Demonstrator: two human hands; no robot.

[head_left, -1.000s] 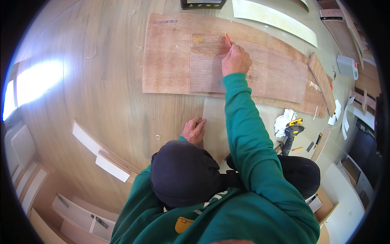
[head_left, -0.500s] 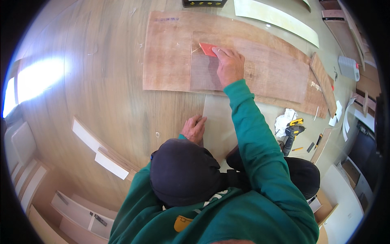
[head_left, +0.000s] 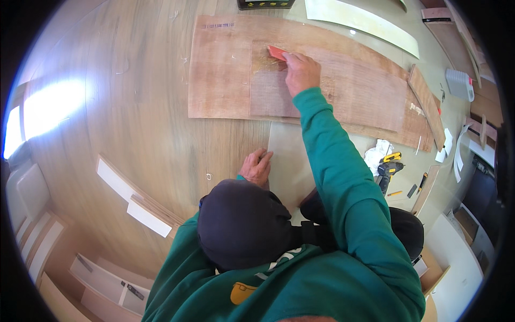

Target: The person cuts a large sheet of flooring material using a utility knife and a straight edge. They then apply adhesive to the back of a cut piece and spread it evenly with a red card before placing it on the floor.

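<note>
My right hand point(head_left: 303, 73) is closed on a flat red spreader point(head_left: 277, 53), its edge angled onto a thin plywood sheet point(head_left: 343, 88). A shiny yellowish smear point(head_left: 265, 65), which looks like glue, lies on the wood just below and left of the spreader. This thin sheet lies on a larger plywood board point(head_left: 220, 70) on the floor. My left hand point(head_left: 256, 167) rests on the floor short of the board's near edge, fingers loosely stretched, holding nothing.
A wood strip point(head_left: 426, 107) lies across the board's right end. A crumpled white cloth point(head_left: 377, 155), a yellow-black cordless drill point(head_left: 390, 169), a pencil point(head_left: 395, 193) and a cutter knife point(head_left: 421, 181) lie right. A white-faced strip point(head_left: 115, 180) lies left, a pale curved panel point(head_left: 362, 27) beyond the board.
My right hand has moved the spreader slightly away from me and turned it. The yellowish smear beside it looks wider and shinier. My left hand stays in place.
</note>
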